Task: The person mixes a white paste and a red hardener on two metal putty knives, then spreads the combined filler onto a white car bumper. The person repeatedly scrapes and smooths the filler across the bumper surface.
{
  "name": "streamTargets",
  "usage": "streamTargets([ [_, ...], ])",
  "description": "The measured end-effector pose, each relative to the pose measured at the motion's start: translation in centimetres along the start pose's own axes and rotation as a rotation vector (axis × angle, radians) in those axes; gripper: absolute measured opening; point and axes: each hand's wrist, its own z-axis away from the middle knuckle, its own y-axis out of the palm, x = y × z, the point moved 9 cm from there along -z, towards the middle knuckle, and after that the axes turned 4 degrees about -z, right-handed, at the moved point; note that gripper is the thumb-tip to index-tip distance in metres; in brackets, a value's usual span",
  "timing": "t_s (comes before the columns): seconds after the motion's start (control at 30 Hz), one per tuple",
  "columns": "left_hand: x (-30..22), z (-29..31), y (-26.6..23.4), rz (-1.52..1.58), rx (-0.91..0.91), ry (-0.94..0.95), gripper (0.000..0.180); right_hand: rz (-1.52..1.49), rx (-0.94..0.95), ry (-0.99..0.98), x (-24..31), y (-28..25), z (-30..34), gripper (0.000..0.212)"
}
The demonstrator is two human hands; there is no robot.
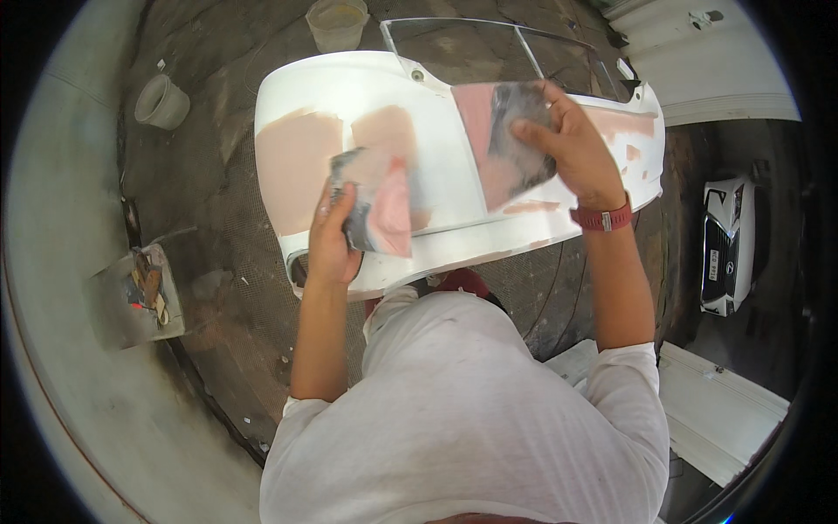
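Observation:
In front of me lies a large white car body side panel (305,77) with tan and pink filler patches on it. My left hand (332,231) is closed on a thin flat plate smeared with pink and dark grey (375,196). My right hand (572,144) pinches the upper right edge of a larger thin plate, partly pink and partly grey (506,144); motion smears its surface. Both plates are held tilted above the panel, apart from each other. They look like putty spreaders, but their exact kind is unclear.
Two pale buckets, one (162,103) at far left and one (338,24) beyond the panel, stand on the dark floor. A container of tools (157,288) is at left by the wall. On the right are a white car (726,249) and a white panel (720,410).

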Motion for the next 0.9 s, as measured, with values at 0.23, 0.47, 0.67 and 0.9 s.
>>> streamTargets([
  [0.23,2.8,-0.4,5.9,-0.043,0.262,-0.123,0.056,-0.022,0.034,0.185,-8.9,-1.2,6.0,0.056],
  [0.47,5.2,-0.8,10.6,-0.439,0.294,0.021,0.05,0.589,-0.289,-0.191,0.7,-2.5,10.8,0.042],
  [0.67,6.1,1.4,13.5,-0.569,0.134,0.253,0.047,1.284,-0.116,-0.43,-2.4,4.1,15.2,0.058],
  [0.9,11.9,3.2,12.7,-0.207,-0.019,0.237,0.047,1.276,0.012,-0.439,-1.7,0.6,24.3,0.052],
])
